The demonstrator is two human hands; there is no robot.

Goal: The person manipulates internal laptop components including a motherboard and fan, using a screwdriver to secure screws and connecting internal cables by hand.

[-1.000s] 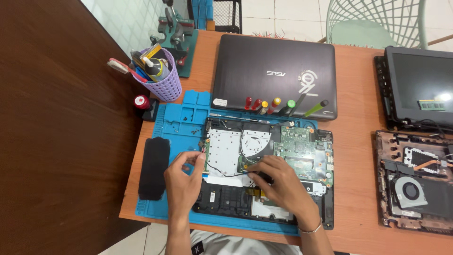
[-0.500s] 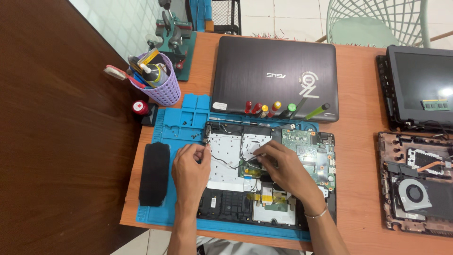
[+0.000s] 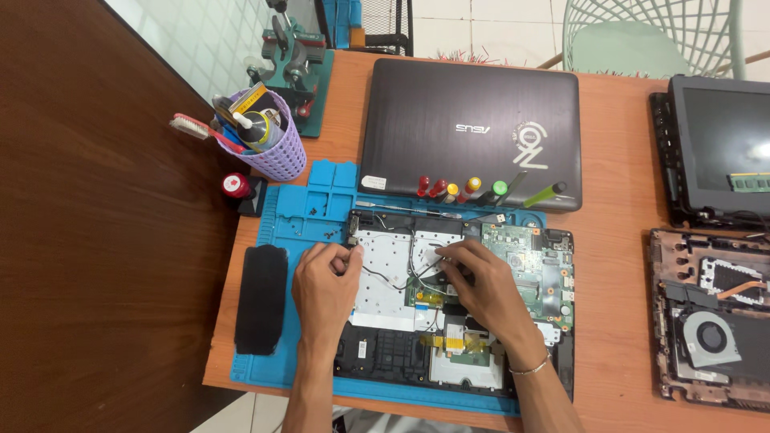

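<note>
Fingers (image 3: 346, 255) of both hands on the opened laptop (image 3: 553, 281), cable between.

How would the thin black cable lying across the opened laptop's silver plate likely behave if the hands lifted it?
The thin black cable would probably be floppy: it lies in loose curves over the silver plate. It looks light, being very slim beside the left hand. It may resist lifting, since it runs toward the green circuit board under the right hand, perhaps anchored there.
</note>
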